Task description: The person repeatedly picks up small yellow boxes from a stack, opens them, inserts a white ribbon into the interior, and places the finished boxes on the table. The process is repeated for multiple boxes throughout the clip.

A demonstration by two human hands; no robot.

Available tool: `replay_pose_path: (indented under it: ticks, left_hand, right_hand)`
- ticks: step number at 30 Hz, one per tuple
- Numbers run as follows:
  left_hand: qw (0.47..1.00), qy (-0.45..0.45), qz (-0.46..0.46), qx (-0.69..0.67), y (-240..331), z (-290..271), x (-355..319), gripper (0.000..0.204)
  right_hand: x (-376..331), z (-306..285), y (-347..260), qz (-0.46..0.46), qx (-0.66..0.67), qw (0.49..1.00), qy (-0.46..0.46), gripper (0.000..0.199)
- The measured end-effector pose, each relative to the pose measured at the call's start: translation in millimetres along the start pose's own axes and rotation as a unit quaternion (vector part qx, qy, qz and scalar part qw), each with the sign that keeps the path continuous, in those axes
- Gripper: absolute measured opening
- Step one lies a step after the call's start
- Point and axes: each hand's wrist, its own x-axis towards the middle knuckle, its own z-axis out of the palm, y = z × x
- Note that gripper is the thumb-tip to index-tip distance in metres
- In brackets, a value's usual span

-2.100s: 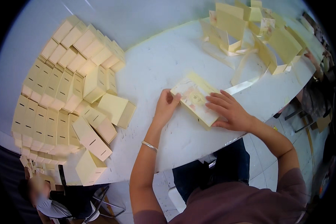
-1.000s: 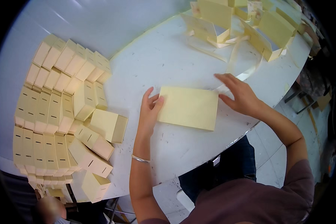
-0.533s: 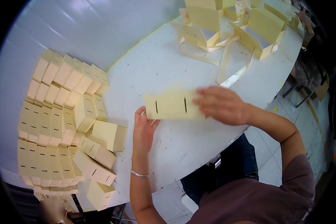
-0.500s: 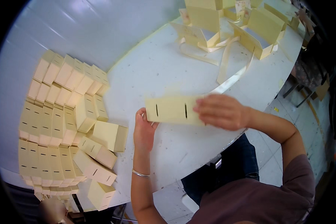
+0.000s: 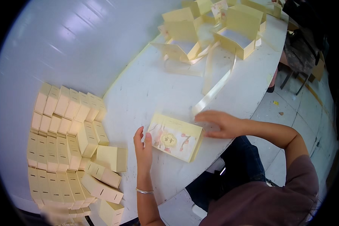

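Head view: box (image 5: 181,133), 1 printed label (image 5: 168,140) up; left hand (image 5: 142,150), right hand (image 5: 223,124) spread beside it; ribbon (image 5: 219,87) near right, carton stack (image 5: 58,148) left.

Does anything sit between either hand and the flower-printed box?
Nothing visible. The left hand is at the left end of the box, the right hand by its right end; the pale ribbon lies beyond the box.
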Motion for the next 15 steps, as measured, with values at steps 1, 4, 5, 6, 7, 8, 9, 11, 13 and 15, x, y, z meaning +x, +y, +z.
replay_pose_path:
  ticks: [1, 4, 5, 6, 7, 8, 9, 11, 13, 15]
  left_hand:
    - [0.997, 0.005, 0.034, 0.068, 4.4, 3.6, 3.6, 0.047]
    - [0.968, 0.004, 0.072, 0.240, 29.2, 28.0, 16.4, 0.051]
    - [0.952, 0.004, 0.072, 0.298, 37.6, 32.3, 20.2, 0.051]
    - [0.951, 0.013, 0.062, 0.302, 37.4, 36.4, 24.0, 0.048]
    - [0.950, 0.022, 0.057, 0.306, 36.9, 39.6, 30.4, 0.046]
    - [0.949, 0.032, 0.053, 0.308, 34.3, 40.2, 33.5, 0.044]
    - [0.961, 0.033, 0.027, 0.273, 30.1, 38.9, 34.0, 0.040]
    - [0.980, 0.037, -0.015, 0.193, 24.8, 37.1, 41.7, 0.035]
    - [0.985, 0.029, -0.025, 0.167, 21.6, 36.1, 43.5, 0.032]
    - [0.992, 0.039, -0.012, 0.117, 20.7, 32.5, 45.1, 0.024]
  right_hand:
    - [-0.7, 4.2, -1.9, -0.016, 0.017, 1.000, -0.007, 0.043]
    - [-1.0, 2.9, -4.3, 0.043, -0.032, 0.997, -0.058, 0.043]
    - [2.7, 6.0, -2.6, -0.010, -0.084, 0.995, -0.051, 0.042]
    - [6.8, 8.1, 0.5, -0.064, -0.136, 0.988, -0.042, 0.041]
    - [10.5, 9.6, 2.1, -0.117, -0.191, 0.974, -0.029, 0.040]
    - [10.9, 12.1, 2.1, -0.128, -0.184, 0.974, -0.025, 0.040]
    - [10.1, 14.2, 1.9, -0.139, -0.177, 0.974, -0.021, 0.039]
    - [11.4, 14.1, 2.3, -0.165, -0.173, 0.971, -0.014, 0.039]
    - [13.7, 13.1, 2.9, -0.200, -0.172, 0.964, -0.012, 0.039]
    - [13.4, 13.8, -0.3, -0.219, -0.168, 0.961, 0.002, 0.039]
